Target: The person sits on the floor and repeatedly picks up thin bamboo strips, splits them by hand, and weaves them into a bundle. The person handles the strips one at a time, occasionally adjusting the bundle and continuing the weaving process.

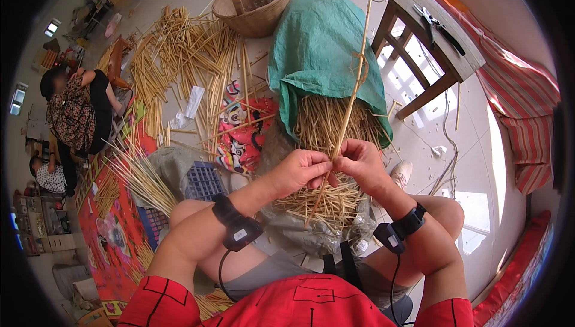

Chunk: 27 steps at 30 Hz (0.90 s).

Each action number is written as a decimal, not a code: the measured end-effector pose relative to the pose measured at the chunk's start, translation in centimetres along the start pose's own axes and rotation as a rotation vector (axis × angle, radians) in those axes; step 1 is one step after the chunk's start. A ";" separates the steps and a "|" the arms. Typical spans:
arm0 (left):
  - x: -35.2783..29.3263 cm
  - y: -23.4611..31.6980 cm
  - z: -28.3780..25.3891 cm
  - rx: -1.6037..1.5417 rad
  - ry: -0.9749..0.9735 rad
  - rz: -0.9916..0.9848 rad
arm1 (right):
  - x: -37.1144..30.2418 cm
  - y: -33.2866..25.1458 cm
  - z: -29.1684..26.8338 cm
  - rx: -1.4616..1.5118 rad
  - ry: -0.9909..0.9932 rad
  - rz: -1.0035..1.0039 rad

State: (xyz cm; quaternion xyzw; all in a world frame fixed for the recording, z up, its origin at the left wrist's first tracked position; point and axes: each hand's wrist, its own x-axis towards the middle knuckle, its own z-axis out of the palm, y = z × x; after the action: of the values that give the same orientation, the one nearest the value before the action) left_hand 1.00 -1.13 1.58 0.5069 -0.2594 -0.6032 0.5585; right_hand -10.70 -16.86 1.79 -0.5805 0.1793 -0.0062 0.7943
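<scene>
Between my two hands a long, thin, dry straw stalk (350, 108) stands tilted, its upper end reaching past the top of the view. My left hand (308, 169) pinches it near its lower part, and the fingers of my right hand (357, 160) close on it right beside the left. Behind the hands, a bundle of dry stalks (326, 124) pokes out of a green woven sack (326, 39). Below the hands lie cut stalk pieces (326, 207) on clear plastic sheeting (317, 237) between my knees.
A wicker basket (254, 12) stands behind loose stalks (179, 51) spread on the floor. At right is a wooden stool (440, 39) with pruning shears (440, 27) on it. Blue plastic crates (205, 180) sit at left. Two other people (75, 105) sit far left.
</scene>
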 end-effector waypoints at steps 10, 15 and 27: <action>-0.1 0.1 0.0 -0.096 -0.053 -0.009 | -0.3 -0.2 0.1 0.134 -0.042 0.050; -0.4 0.9 0.0 -0.165 -0.156 -0.055 | 0.0 0.2 0.1 0.172 0.008 -0.023; -1.4 -1.4 -0.7 0.289 -0.100 -0.297 | 2.7 -1.5 -6.4 0.209 0.493 -0.224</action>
State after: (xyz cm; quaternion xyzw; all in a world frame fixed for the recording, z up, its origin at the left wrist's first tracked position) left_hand 0.90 0.72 0.59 0.5839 -0.2929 -0.6598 0.3714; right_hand -9.73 -23.87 0.76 -0.4928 0.3001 -0.2532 0.7765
